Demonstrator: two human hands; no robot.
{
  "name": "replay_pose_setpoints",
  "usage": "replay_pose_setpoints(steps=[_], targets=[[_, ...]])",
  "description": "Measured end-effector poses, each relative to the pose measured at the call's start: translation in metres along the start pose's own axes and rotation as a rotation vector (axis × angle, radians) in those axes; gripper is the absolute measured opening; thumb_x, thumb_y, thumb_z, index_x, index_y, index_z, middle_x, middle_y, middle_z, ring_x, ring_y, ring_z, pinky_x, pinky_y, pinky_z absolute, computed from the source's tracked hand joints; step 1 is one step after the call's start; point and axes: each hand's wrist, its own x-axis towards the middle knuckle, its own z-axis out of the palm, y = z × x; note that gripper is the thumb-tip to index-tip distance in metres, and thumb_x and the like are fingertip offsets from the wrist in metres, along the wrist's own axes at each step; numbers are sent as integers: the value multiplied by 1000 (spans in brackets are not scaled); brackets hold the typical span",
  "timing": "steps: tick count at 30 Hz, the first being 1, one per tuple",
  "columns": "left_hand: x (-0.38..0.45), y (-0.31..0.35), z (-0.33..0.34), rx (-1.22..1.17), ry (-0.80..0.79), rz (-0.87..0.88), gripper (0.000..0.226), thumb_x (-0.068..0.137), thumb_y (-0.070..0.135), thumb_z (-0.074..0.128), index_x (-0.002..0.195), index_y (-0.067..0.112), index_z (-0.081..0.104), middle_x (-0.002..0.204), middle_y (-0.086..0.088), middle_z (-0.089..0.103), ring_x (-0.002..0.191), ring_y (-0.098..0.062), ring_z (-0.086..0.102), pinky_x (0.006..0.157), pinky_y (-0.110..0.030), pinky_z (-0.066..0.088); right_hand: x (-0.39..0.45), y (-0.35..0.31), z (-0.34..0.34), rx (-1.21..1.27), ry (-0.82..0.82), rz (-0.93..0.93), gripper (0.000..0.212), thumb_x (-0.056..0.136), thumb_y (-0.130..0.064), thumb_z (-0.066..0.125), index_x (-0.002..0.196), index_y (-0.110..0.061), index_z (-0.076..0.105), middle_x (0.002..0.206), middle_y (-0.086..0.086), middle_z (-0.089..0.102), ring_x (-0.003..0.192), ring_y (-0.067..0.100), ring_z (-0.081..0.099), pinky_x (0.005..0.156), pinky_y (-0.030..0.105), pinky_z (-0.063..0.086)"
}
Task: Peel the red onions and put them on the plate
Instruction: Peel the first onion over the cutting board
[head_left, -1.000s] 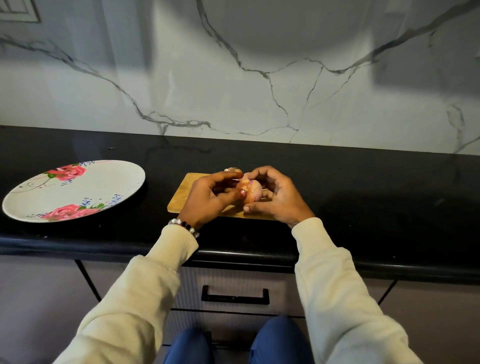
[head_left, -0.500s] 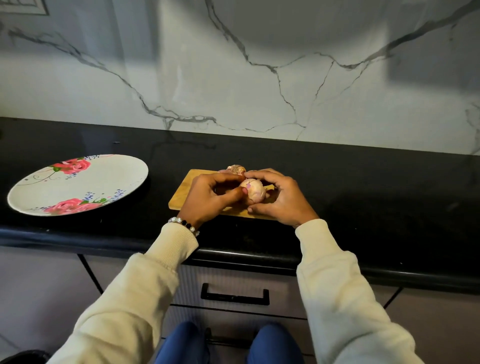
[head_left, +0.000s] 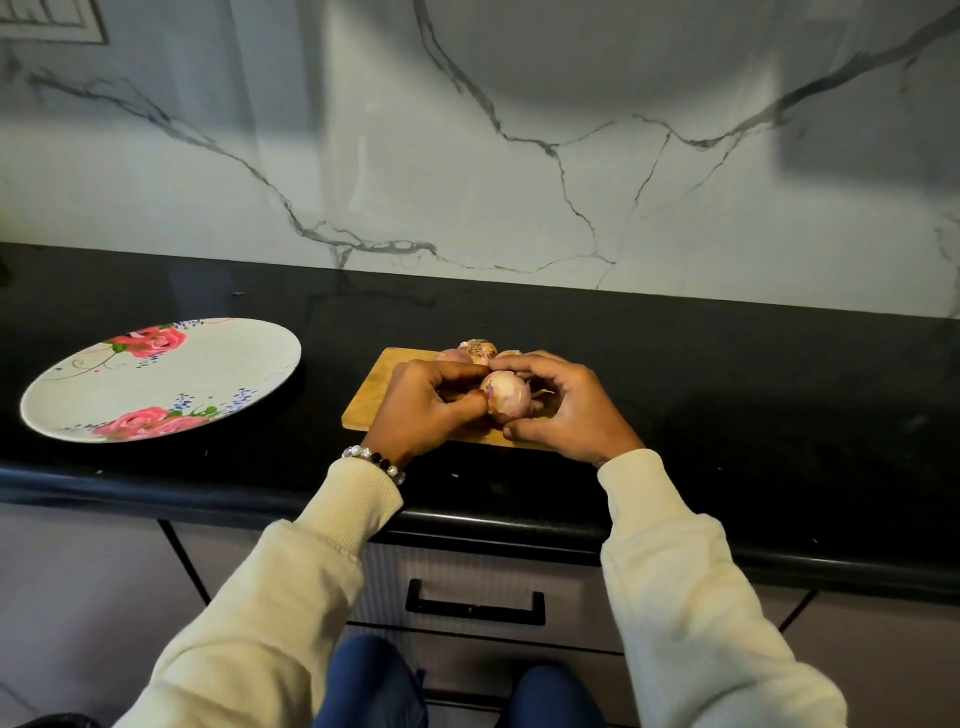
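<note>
Near front edge of desk (head_left: 727, 395): left hand (head_left: 426, 410) and right hand (head_left: 566, 410), fingers curled round one red onion (head_left: 506, 396), held over the cutting board (head_left: 374, 400). More onions (head_left: 475, 351) at the board's far edge. Plate (head_left: 208, 374) toward desk's left end, well apart.

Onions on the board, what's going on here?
A person is peeling a red onion over the wooden cutting board, gripping it with both the left hand and the right hand. More onions wait behind the hands on the board. The flowered plate, off to the left, holds no onions yet.
</note>
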Motion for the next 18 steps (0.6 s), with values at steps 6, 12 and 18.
replay_pose_setpoints(steps=[6,12,18], targets=[[-1,3,0,98,62,52,28,86,2,68,113,8,71,107,0,72,93,5,65,82,-13,53,-1,-2,0,34,8,24,66,68,0,87,125,-25,66,126,-6,60,119,13,58,98,36,55],[-2,3,0,93,245,60,21,90,4,63,107,12,74,97,0,74,84,-5,70,75,-24,59,-1,-2,1,39,32,51,64,70,-4,87,125,-28,65,123,-7,60,117,13,59,99,35,54],[-3,7,0,120,196,172,33,82,23,77,115,19,71,100,8,70,90,-1,66,75,-16,53,-2,-1,0,-44,50,15,58,70,-8,88,118,-30,64,119,-9,59,111,6,58,87,13,49]])
